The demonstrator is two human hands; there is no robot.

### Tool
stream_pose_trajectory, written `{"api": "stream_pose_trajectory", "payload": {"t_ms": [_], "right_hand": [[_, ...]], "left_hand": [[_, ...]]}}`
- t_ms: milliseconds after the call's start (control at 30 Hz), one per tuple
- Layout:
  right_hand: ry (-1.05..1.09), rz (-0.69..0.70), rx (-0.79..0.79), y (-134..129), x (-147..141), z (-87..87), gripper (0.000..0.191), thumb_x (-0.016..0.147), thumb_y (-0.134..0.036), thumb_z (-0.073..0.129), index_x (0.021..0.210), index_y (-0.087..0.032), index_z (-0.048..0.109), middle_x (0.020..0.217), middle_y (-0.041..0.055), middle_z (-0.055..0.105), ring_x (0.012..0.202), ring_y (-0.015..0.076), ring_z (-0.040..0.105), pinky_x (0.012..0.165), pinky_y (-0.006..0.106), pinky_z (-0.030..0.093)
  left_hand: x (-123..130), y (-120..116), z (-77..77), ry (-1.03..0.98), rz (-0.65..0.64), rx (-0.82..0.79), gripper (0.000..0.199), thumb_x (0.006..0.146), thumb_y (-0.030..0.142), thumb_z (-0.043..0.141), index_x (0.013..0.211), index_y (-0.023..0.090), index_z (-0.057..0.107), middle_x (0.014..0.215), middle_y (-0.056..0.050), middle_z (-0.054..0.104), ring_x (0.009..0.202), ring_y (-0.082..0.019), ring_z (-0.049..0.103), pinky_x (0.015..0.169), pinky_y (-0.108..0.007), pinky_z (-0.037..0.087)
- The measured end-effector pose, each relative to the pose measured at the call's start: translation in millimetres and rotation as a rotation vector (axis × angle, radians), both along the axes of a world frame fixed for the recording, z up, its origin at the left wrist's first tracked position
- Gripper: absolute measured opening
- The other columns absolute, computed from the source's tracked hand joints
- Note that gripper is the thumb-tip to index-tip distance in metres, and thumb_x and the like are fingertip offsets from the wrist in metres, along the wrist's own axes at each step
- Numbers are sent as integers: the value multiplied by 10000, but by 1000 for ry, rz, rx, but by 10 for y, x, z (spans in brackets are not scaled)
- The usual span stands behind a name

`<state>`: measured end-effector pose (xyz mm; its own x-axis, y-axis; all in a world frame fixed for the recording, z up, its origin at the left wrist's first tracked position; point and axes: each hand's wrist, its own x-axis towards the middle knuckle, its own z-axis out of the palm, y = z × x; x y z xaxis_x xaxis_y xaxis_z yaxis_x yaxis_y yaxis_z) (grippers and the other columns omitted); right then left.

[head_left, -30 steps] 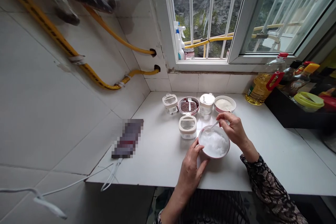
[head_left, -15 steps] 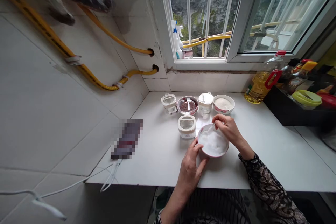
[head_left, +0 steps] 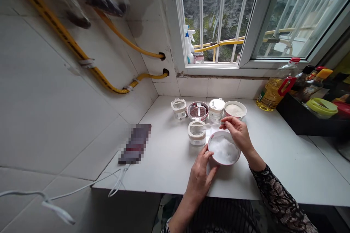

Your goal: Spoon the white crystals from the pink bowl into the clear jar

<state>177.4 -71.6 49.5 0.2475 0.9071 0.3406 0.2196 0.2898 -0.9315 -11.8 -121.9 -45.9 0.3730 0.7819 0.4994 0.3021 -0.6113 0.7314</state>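
Observation:
My left hand grips the near left side of a bowl with a pinkish rim, fingers at the rim and thumb below. White powder or fine grains fill the bowl. Between the fingertips of my right hand is the handle of a small white spoon. The spoon's head is over the edge of a clear container with a cream rim, just left of the bowl. Whether the spoon carries any powder is hard to see.
Behind stand two lidded clear containers, a bowl of dark red bits with a clear lid and small spoon on it, and a bowl of whitish grains. An oil bottle and black box are right; a blurred-out dark slab is left.
My right hand has raised the spoon out of the white powder and brought its head left, over the front container. My left hand keeps hold of the bowl. The view has shifted slightly.

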Motion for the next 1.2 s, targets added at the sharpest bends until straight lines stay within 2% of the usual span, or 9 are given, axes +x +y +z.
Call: {"api": "stream_pose_trajectory", "payload": {"t_ms": [100, 200, 267, 400, 533, 667, 867, 967, 1200], "right_hand": [[-279, -4, 193, -27, -162, -20, 151, 948, -270, 534, 962, -208, 672, 864, 65, 750, 805, 212, 703, 765, 357, 537], [-662, 84, 354, -40, -240, -26, 231, 966, -159, 465, 974, -218, 689, 855, 71, 762, 826, 224, 672, 842, 402, 493], [-761, 105, 406, -53, -223, 1, 259, 964, -134, 448, 969, -217, 693, 838, 69, 761, 805, 223, 657, 845, 405, 479], [-627, -39, 389, -103, -45, 112, 189, 951, -158, 493, 933, -215, 673, 761, 43, 730, 751, 213, 640, 784, 367, 486], [-586, -118, 273, -130, 166, 143, 160, 880, -163, 510, 815, -220, 644, 741, 28, 694, 718, 208, 630, 751, 349, 488], [-667, -98, 230, -106, 216, 63, 178, 847, -155, 492, 767, -219, 637, 698, 27, 669, 706, 206, 617, 736, 340, 471], [-740, -14, 136, -65, 100, -51, 189, 809, -138, 487, 743, -214, 646, 687, 37, 675, 699, 207, 610, 735, 338, 453], [-643, -15, 77, -52, 98, -68, 196, 793, -155, 475, 716, -221, 643, 672, 24, 678, 672, 191, 610, 708, 319, 452], [-264, -30, -116, -32, 189, -22, 171, 720, -238, 488, 668, -203, 648, 527, -16, 620, 531, 154, 575, 583, 271, 450]], "left_hand": [[-2, 2, -8, -4, 3, -3, 423, 907, 116, 593, 1291, 259, 488, 1493, -147, 518, 1390, -286, 537, 1032, -448, 582], [-8, 5, -13, 6, 4, -6, 416, 904, 118, 594, 1284, 254, 494, 1493, -147, 519, 1391, -287, 535, 1028, -448, 582], [-9, 4, -8, 10, 1, -8, 414, 905, 117, 592, 1285, 252, 493, 1498, -147, 515, 1396, -286, 530, 1032, -445, 579], [-4, -7, 14, -4, -4, -17, 416, 914, 120, 592, 1293, 257, 488, 1502, -143, 512, 1403, -276, 523, 1055, -441, 563], [-8, -9, 23, 4, 0, -7, 401, 924, 130, 590, 1290, 258, 487, 1491, -145, 520, 1390, -277, 537, 1041, -437, 574], [-13, -4, 25, 19, 6, 9, 403, 927, 132, 584, 1295, 260, 481, 1485, -148, 525, 1382, -282, 546, 1026, -438, 583], [-11, -2, 13, 19, 13, 24, 402, 929, 138, 585, 1296, 265, 479, 1485, -149, 522, 1373, -285, 555, 1010, -429, 593], [-12, -3, 8, 23, 16, 24, 404, 928, 138, 586, 1296, 267, 484, 1482, -140, 530, 1374, -281, 556, 1020, -429, 587], [-13, -1, 19, 24, 11, 11, 409, 923, 135, 591, 1296, 267, 487, 1488, -137, 531, 1381, -278, 548, 1028, -428, 582]]}}
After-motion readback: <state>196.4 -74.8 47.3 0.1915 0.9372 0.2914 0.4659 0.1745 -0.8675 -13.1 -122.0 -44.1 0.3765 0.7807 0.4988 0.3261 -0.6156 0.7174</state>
